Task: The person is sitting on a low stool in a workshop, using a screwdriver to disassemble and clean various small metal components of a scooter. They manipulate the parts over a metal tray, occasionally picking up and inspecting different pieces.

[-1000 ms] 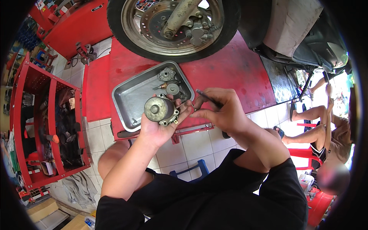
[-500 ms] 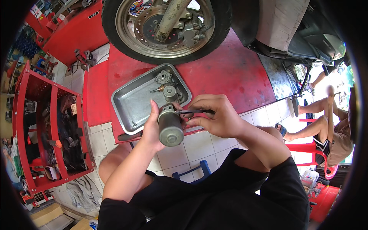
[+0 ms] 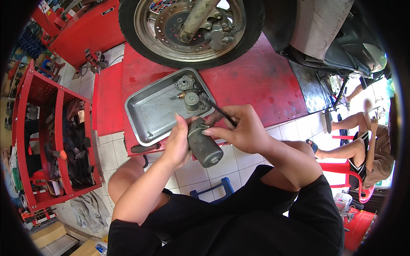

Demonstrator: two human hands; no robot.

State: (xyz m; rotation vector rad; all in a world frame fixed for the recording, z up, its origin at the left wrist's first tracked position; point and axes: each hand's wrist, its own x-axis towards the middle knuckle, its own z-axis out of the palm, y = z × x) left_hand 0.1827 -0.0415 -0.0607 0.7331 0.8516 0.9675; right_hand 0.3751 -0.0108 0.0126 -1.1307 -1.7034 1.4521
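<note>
A grey cylindrical starter motor [image 3: 206,147] is gripped in my left hand [image 3: 177,143], tilted with its round end toward me and to the right. Beside it, my right hand [image 3: 239,130] is closed around a slim dark hand tool [image 3: 218,110] whose kind I cannot make out. The tool points up and left, away from the motor. My right thumb and finger meet at a small bolt-like piece [image 3: 206,126] on the motor's upper end. Just beyond both hands lies a metal tray [image 3: 143,104] with a round metal part [image 3: 191,101] and a flange-like part [image 3: 184,82].
The tray sits on a red platform [image 3: 252,85] under a motorcycle front wheel [image 3: 192,59]. A tool handle [image 3: 143,148] lies at the platform's near edge. A red shelf cart [image 3: 60,141] stands left, a blue stool [image 3: 215,191] below. Another person [image 3: 378,145] sits at right.
The tool has swung from lying level against the motor to pointing up and away from it. The motor's near end has tipped to the right, and my right fingers now pinch at its upper end.
</note>
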